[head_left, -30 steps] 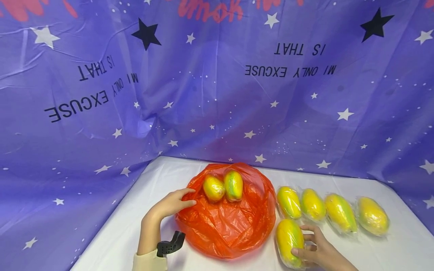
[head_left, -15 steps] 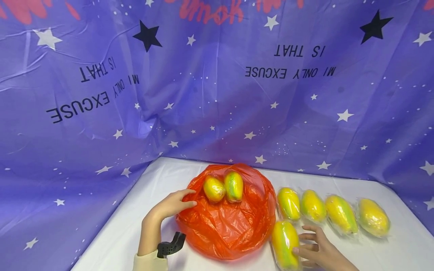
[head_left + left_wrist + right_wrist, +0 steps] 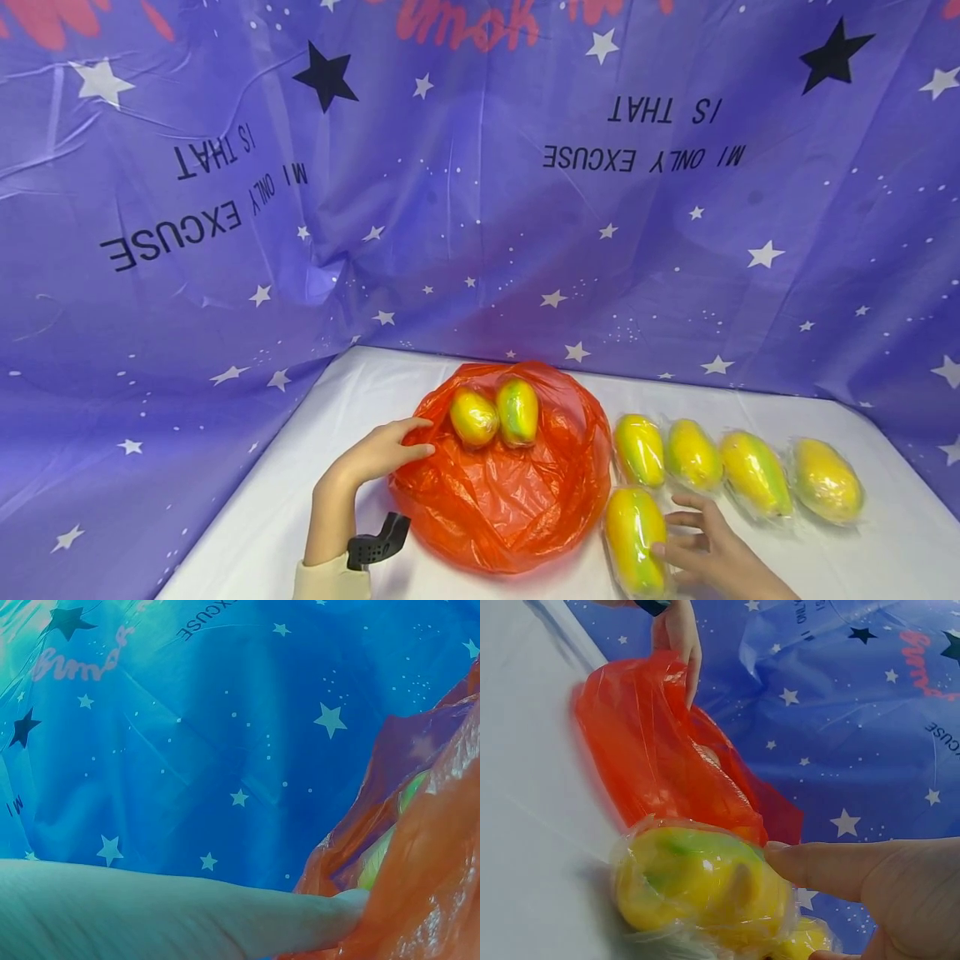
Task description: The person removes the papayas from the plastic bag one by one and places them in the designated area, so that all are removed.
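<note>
My left hand (image 3: 378,452) rests at the left rim of a red plastic bag (image 3: 517,508), its extended fingers touching the film. Inside lie two plastic-wrapped yellow-green mangoes, one rounder mango (image 3: 474,418) and a greener mango (image 3: 517,414). To the right of the bag, my right hand (image 3: 708,546) touches the right side of a nearer wrapped mango (image 3: 636,542) with loosely spread fingers and thumb. The right wrist view shows a fingertip (image 3: 780,859) against this mango (image 3: 697,877), which overlaps the bag there. The left wrist view shows a finger (image 3: 330,915) reaching the bag's edge.
A row of wrapped mangoes (image 3: 753,473) lies on the white tablecloth (image 3: 240,533), right of the bag and beyond my right hand. A purple curtain with stars (image 3: 480,183) closes off the back and left. A black wrist mount (image 3: 378,542) is on my left wrist.
The nearer mango has shifted a little left and my right fingers lie less far over it than a second ago. My left hand and the bag have stayed in place.
</note>
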### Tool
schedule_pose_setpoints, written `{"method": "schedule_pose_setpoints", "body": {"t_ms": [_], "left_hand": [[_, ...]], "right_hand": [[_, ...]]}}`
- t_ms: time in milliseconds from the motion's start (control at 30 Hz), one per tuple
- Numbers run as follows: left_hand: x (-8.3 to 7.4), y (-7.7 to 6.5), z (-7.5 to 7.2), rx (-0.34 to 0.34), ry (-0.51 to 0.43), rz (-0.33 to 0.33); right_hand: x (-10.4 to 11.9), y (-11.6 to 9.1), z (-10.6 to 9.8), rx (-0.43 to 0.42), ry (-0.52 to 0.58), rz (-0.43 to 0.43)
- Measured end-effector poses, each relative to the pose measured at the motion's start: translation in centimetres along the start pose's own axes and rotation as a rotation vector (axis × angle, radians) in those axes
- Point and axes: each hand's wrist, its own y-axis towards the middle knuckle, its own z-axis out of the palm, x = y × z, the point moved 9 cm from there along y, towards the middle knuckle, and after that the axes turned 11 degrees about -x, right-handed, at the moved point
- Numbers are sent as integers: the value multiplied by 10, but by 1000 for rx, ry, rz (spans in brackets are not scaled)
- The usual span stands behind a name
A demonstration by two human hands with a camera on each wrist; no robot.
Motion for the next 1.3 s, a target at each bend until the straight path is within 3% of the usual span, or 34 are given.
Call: {"method": "schedule_pose_setpoints", "body": {"t_ms": [300, 400, 533, 867, 1000, 1100, 1300], "left_hand": [[-1, -1, -1, 7, -1, -8], [-1, -1, -2, 9, 0, -10], [-1, -1, -2, 10, 0, -8], [-3, -1, 1, 24, 6, -8], [-3, -1, 0, 24, 3, -7], [-2, -1, 0, 20, 2, -7], [-2, 0, 2, 16, 2, -1]], "right_hand": [[11, -3, -7, -2, -51, -76], [17, -3, -11, -32, -87, -76], [29, -1, -15, -86, -129, -143], [51, 5, -21, -196, -49, -196], [64, 7, -20, -228, 13, -265], [72, 10, -17, -226, 47, -303], [78, 22, -3, -158, 98, -255]]}}
